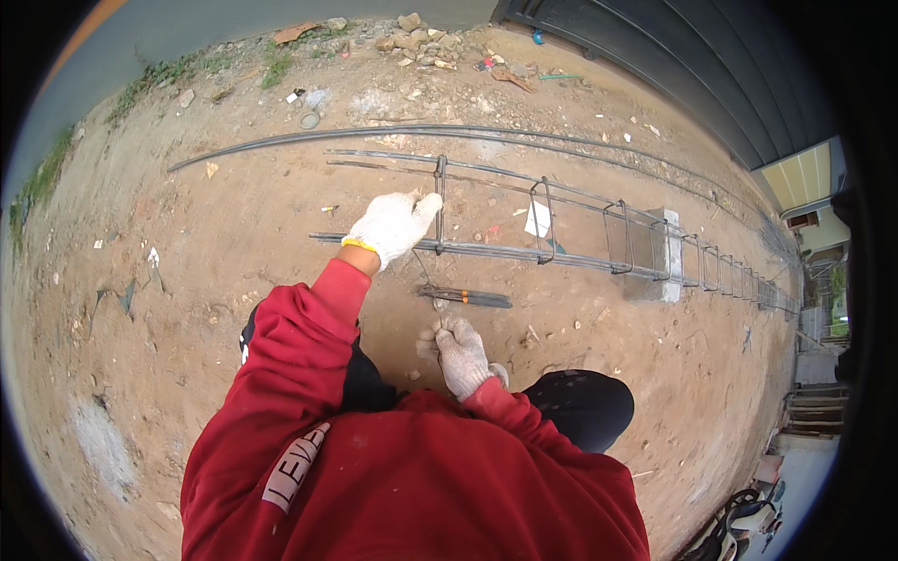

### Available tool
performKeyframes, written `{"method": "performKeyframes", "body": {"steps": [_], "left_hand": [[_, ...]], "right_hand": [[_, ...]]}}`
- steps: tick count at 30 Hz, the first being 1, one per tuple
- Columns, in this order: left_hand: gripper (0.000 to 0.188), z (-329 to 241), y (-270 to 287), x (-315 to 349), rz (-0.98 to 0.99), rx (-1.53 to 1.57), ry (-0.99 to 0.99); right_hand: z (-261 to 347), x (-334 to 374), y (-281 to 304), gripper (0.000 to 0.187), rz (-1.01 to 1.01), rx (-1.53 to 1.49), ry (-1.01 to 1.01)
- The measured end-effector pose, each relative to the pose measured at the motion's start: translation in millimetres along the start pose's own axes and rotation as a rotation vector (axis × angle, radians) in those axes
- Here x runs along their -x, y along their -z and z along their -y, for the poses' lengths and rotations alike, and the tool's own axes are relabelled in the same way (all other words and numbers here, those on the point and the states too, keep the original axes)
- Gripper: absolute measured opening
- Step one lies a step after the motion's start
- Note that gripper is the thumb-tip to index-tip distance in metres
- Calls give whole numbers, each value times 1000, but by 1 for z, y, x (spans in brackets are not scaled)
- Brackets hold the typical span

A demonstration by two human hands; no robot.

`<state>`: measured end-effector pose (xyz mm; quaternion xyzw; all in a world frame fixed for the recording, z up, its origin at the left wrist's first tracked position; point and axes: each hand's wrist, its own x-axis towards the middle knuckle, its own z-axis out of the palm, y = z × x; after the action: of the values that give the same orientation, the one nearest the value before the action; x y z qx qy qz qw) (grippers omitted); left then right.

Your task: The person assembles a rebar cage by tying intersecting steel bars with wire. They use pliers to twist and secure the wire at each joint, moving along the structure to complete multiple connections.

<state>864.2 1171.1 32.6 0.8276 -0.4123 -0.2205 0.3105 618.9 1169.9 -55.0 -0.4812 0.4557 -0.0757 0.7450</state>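
A long rebar cage point(505, 250) of dark steel rods runs across the ground in front of me, rectangular stirrups spaced along it. My left hand point(393, 224), in a white knit glove with a yellow cuff, is closed at the stirrup point(441, 192) nearest the cage's left end. Closer to my body, my right hand point(458, 355), also gloved, pinches a thin tie wire point(440, 316). That wire seems to rise toward the cage's near rods; its upper end is hard to make out. Between the right hand and the cage lie pliers point(477, 297) with dark handles and orange bands.
A concrete block point(672, 262) stands under the cage at right. Loose long rods point(290, 137) lie beyond it. White paper point(538, 220) rests under the cage. Rubble point(416, 42) is heaped by the far wall, near a dark metal gate point(692, 56). A motorcycle point(744, 524) is at lower right.
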Motion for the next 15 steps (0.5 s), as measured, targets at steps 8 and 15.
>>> {"method": "performKeyframes", "body": {"steps": [8,15], "left_hand": [[52,7,-1,2,-13,34,23],[46,11,-5,1,-58,-33,-53]], "right_hand": [[-19,-23,-30,12,-74,63,326],[-29,25,-10,11,-104,-63,184]]}}
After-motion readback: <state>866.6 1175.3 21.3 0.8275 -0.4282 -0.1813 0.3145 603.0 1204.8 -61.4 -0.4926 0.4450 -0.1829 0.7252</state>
